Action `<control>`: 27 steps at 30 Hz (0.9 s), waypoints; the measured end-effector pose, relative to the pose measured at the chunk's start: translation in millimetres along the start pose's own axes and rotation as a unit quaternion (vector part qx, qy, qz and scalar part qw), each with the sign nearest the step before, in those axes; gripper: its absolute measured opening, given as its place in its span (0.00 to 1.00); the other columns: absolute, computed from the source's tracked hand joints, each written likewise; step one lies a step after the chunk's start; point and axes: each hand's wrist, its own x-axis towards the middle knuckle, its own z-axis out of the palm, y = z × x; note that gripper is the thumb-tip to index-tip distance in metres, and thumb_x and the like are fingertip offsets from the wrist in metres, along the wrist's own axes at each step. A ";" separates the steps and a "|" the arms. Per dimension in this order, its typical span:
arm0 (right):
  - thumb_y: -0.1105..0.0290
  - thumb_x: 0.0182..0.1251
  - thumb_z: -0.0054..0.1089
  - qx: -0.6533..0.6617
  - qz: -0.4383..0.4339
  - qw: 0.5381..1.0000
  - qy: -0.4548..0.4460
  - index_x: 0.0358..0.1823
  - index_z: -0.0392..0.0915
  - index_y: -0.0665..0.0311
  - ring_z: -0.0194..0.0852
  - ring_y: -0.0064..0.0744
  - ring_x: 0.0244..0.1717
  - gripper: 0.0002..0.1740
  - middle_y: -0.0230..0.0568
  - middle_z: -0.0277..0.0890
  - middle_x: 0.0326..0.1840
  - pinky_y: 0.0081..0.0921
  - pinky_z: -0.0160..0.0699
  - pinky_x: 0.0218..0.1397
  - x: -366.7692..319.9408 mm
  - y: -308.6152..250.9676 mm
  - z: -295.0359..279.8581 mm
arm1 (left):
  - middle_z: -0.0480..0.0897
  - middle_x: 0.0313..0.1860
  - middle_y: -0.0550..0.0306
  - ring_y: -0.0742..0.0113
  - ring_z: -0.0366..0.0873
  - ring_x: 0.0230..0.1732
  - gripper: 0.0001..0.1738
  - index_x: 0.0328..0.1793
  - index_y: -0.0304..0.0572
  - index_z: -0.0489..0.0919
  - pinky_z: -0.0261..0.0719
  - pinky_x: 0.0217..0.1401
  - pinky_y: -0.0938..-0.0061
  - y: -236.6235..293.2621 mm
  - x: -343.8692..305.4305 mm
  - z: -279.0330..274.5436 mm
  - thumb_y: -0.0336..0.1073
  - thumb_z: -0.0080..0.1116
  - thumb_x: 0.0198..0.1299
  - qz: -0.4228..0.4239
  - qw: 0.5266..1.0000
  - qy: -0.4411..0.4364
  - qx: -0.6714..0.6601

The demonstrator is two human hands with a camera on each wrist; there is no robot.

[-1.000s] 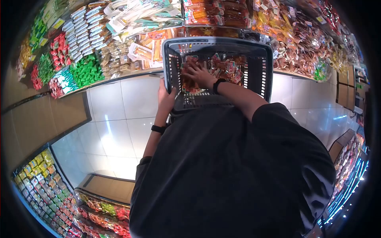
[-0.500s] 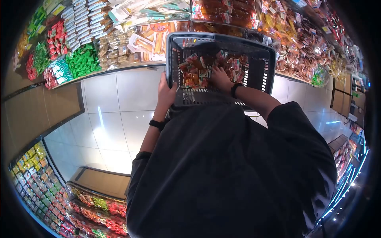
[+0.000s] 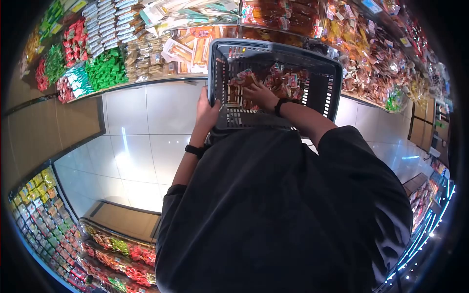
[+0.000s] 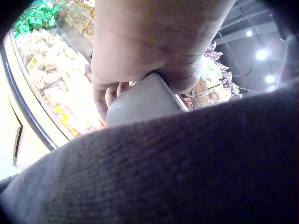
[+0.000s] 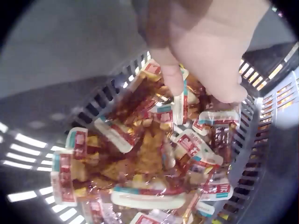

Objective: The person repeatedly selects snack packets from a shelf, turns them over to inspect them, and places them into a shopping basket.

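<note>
A dark grey plastic shopping basket (image 3: 298,50) with slotted walls is in front of the person. The left hand (image 3: 207,113) grips its left rim; in the left wrist view, fingers and palm wrap the smooth grey edge (image 4: 145,105). Inside the basket lie several small clear packets (image 3: 292,80) of brown snacks with red, white and teal labels. Down among them is the right hand (image 3: 261,96), its fingers extended over the packets on the left side. Thumb and fingers stand apart above the pile (image 5: 149,154) in the right wrist view, the fingertips partly hidden.
Beyond the basket runs a display counter with green-wrapped sweets (image 3: 106,66), white-wrapped bars (image 3: 110,24), orange packs (image 3: 198,46) and brown bagged snacks (image 3: 371,63). Pale floor tiles (image 3: 132,122) lie to the left. More shelves of packets (image 3: 44,219) stand at the lower left.
The right hand has moved from the basket's left side to its middle, then back left over the packets, which have shifted. The left hand keeps its grip on the rim.
</note>
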 end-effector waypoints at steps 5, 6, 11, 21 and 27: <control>0.69 0.57 0.65 0.104 -0.008 0.995 0.006 0.70 0.70 0.56 0.61 0.46 0.71 0.35 0.40 0.66 0.70 0.47 0.60 0.76 -6.5 0.0 21.7 | 0.82 0.48 0.37 0.40 0.82 0.50 0.25 0.63 0.37 0.68 0.77 0.54 0.56 -4.5 0.3 0.9 0.22 0.58 0.59 0.008 1.000 0.006 0.006; 0.69 0.57 0.65 0.103 -0.008 0.995 0.006 0.70 0.70 0.56 0.61 0.46 0.71 0.35 0.40 0.66 0.70 0.47 0.60 0.76 -4.8 -0.5 17.4 | 0.82 0.48 0.36 0.40 0.81 0.50 0.25 0.63 0.37 0.68 0.77 0.54 0.56 -3.4 0.4 0.9 0.22 0.58 0.58 0.000 1.000 0.002 0.000; 0.76 0.58 0.56 0.204 0.095 0.963 0.150 0.68 0.69 0.68 0.63 0.49 0.70 0.32 0.48 0.68 0.67 0.44 0.63 0.73 31.7 -13.5 -13.2 | 0.81 0.48 0.36 0.39 0.81 0.50 0.25 0.63 0.36 0.67 0.77 0.55 0.56 -6.3 0.6 1.0 0.24 0.59 0.59 0.004 0.999 0.014 0.029; 0.64 0.61 0.61 0.180 0.113 0.977 0.022 0.60 0.78 0.57 0.68 0.48 0.69 0.24 0.48 0.74 0.62 0.48 0.64 0.70 92.0 -11.9 -3.0 | 0.81 0.48 0.36 0.43 0.81 0.53 0.26 0.65 0.34 0.67 0.76 0.59 0.58 3.5 -1.2 -1.0 0.24 0.56 0.59 -0.002 1.000 -0.005 -0.008; 0.55 0.62 0.65 0.132 0.139 0.980 0.055 0.56 0.79 0.58 0.72 0.43 0.65 0.23 0.40 0.75 0.60 0.44 0.70 0.65 76.8 -20.2 5.4 | 0.82 0.41 0.44 0.55 0.80 0.41 0.23 0.60 0.36 0.68 0.78 0.48 0.62 -2.4 0.5 2.8 0.23 0.59 0.58 0.012 1.000 0.011 -0.003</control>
